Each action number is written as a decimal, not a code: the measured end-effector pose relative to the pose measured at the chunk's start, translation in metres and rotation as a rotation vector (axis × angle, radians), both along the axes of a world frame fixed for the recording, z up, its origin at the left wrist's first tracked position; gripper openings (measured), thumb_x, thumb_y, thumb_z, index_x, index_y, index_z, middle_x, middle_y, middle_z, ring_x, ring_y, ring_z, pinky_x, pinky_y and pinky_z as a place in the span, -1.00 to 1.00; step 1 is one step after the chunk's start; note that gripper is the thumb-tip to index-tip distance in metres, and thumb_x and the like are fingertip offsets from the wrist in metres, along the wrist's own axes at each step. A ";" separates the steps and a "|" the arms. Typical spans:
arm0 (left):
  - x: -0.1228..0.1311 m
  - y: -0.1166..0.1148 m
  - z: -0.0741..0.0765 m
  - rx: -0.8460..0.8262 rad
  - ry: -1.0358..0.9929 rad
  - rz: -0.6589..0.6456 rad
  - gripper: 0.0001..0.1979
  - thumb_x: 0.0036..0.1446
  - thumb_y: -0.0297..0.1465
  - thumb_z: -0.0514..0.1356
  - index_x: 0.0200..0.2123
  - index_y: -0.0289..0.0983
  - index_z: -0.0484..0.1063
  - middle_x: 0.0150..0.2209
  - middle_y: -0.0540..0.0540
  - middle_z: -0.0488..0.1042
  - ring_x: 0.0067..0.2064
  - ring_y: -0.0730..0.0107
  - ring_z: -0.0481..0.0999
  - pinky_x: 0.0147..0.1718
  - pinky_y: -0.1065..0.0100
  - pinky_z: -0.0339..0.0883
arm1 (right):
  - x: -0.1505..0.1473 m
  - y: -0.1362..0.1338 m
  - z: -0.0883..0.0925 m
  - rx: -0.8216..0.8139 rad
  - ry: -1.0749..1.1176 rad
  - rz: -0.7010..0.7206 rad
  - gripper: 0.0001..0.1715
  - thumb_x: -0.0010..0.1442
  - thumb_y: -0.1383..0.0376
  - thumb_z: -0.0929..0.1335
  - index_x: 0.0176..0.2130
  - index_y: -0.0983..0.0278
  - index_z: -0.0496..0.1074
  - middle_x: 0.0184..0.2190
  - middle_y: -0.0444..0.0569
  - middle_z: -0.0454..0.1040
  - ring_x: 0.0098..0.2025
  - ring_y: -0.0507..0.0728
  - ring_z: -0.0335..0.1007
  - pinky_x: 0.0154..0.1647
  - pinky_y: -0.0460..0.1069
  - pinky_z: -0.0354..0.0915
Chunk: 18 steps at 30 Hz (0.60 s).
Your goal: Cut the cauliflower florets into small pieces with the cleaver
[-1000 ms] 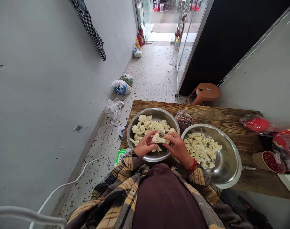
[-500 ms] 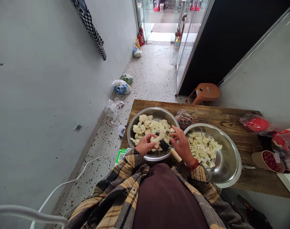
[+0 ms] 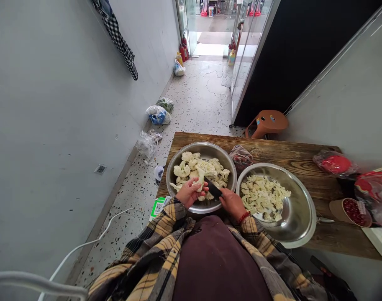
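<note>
Across the lower centre and right of the frame, faces a brown wooden table (image 3: 291, 152). Has on it, in the lower right, a wide steel bowl (image 3: 299, 211), part filled with small cut cauliflower pieces (image 3: 264, 196), and just left of that, at lower centre, a smaller steel bowl (image 3: 206, 149), part filled with bigger cauliflower florets (image 3: 209, 167). Has an orange stool (image 3: 274, 121) in view behind the table, right of centre. Holds the right hand (image 3: 233, 203) at the smaller bowl's lower right edge, closed around the hidden handle of a black-bladed knife (image 3: 213, 190). Slants the blade up and left over the florets. With the left hand (image 3: 188, 194), at lower centre, pinches a pale floret (image 3: 200, 179), nearly upright, above the same bowl. Cannot tell blade contact from a narrow gap.
</note>
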State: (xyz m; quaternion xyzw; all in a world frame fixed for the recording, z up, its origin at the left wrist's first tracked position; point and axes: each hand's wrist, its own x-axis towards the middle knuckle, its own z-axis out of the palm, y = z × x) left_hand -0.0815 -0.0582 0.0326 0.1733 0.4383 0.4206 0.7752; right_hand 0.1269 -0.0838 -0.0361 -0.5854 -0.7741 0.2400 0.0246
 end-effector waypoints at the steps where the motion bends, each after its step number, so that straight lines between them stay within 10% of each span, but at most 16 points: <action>1: -0.001 0.000 -0.002 -0.006 0.019 0.014 -0.68 -0.04 -0.52 0.27 -0.21 -0.34 0.25 -0.28 -0.20 0.54 -0.33 0.34 0.59 -0.47 0.48 0.46 | 0.005 -0.001 0.000 0.016 0.053 -0.024 -0.65 0.20 0.33 0.27 0.00 0.25 0.37 -0.11 0.04 0.48 -0.09 0.16 0.41 -0.12 -0.04 0.25; 11: 0.008 0.003 -0.019 -0.042 0.074 -0.030 -0.57 -0.16 -0.44 0.38 -0.23 -0.32 0.26 -0.28 -0.16 0.53 -0.30 0.31 0.60 -0.35 0.42 0.48 | 0.024 -0.012 0.050 0.400 0.533 -0.384 -0.72 0.22 0.15 0.28 -0.15 0.26 0.39 -0.28 -0.02 0.49 -0.27 0.12 0.42 -0.23 0.00 0.32; 18: 0.021 0.002 -0.016 -0.020 0.261 -0.090 -0.53 -0.24 -0.31 0.42 -0.33 -0.28 0.22 -0.41 -0.05 0.51 -0.44 0.39 0.55 -0.43 0.38 0.43 | 0.010 -0.011 0.054 0.368 0.440 -0.110 -0.66 0.30 0.29 0.18 0.02 0.23 0.37 -0.17 0.02 0.50 -0.16 0.12 0.43 -0.17 -0.03 0.32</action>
